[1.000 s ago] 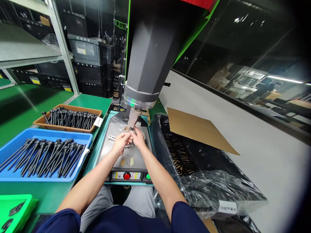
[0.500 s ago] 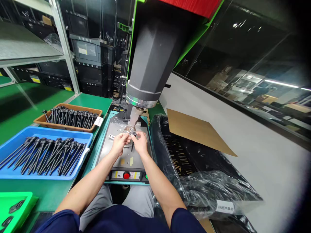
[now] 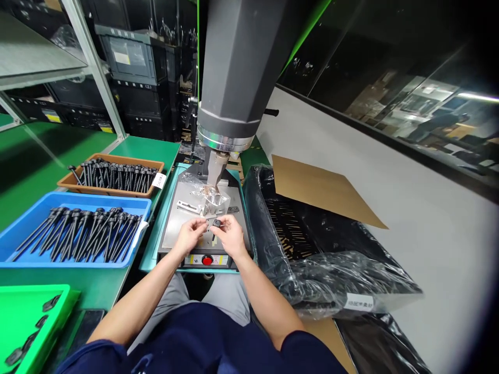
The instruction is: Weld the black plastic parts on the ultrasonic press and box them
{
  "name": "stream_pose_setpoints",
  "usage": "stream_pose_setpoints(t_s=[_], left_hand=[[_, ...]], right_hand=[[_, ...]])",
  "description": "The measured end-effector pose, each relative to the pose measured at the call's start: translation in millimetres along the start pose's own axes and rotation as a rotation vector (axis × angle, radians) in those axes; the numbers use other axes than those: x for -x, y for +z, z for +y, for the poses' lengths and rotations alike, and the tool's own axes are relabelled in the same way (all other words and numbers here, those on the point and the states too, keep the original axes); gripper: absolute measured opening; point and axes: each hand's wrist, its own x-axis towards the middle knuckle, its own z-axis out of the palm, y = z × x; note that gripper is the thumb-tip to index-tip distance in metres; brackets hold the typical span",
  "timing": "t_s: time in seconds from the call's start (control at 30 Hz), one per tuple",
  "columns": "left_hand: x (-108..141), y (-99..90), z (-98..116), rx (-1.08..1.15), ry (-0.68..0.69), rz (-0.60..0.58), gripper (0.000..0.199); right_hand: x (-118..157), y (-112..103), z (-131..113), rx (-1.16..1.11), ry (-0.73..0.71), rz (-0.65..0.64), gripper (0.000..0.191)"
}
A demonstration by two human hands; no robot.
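Bench by the grey wall (image 3: 307,150): over the steel plate (image 3: 174,221), black part (image 3: 217,223) pinched in the nearer right hand (image 3: 233,237), stem toward the person, just right of the left hand's (image 3: 189,237) fingertips, bunched, whether on anything I cannot tell.

Far left, stacked dark plastic crates (image 3: 136,97) stand beyond a pale metal shelf frame (image 3: 95,65); to the right, a white wall (image 3: 323,143) runs beneath a wide window (image 3: 390,88).
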Motion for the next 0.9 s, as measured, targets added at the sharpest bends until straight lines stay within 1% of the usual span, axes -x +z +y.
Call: stream_pose_setpoints(t_s=[0.07, 0.13, 0.2, 0.3, 0.37, 0.43, 0.57, 0.63, 0.73, 0.83, 0.9], left_hand=[[16, -2.9, 0, -0.088, 0.136, -0.061, 0.043], [28, -4.9, 4, -0.193, 0.228, -0.107, 0.035], [36, -7.1, 9, -0.285, 0.282, -0.083, 0.027], [41, -12.6, 13, -0.331, 0.334, -0.01, 0.024], [43, -17.3, 13, -0.306, 0.326, 0.006, 0.024], [47, -21.6, 12, -0.245, 0.284, -0.001, 0.025], [56, -27.4, 14, -0.116, 0.174, -0.069, 0.029], [61, -29.0, 16, -0.08, 0.125, -0.084, 0.03], [64, -31.1, 19, -0.047, 0.073, -0.077, 0.032], [64, -33.3, 18, -0.029, 0.052, -0.06, 0.031], [64, -34.4, 18, -0.029, 0.062, -0.036, 0.031]], right_hand=[[2, 6, -1, -0.041, -0.006, -0.023, 0.031], [4, 13, -1, -0.087, -0.012, -0.044, 0.031], [6, 21, -2, -0.131, -0.022, -0.068, 0.032], [8, 30, -6, -0.161, -0.041, -0.11, 0.032], [8, 32, -10, -0.173, -0.035, -0.158, 0.034], [7, 33, -13, -0.18, -0.006, -0.219, 0.041], [4, 32, -15, -0.194, 0.11, -0.31, 0.045], [4, 34, -15, -0.234, 0.164, -0.316, 0.046], [4, 38, -15, -0.273, 0.203, -0.29, 0.047], [3, 42, -16, -0.294, 0.221, -0.268, 0.046], [2, 46, -17, -0.311, 0.231, -0.267, 0.045]])
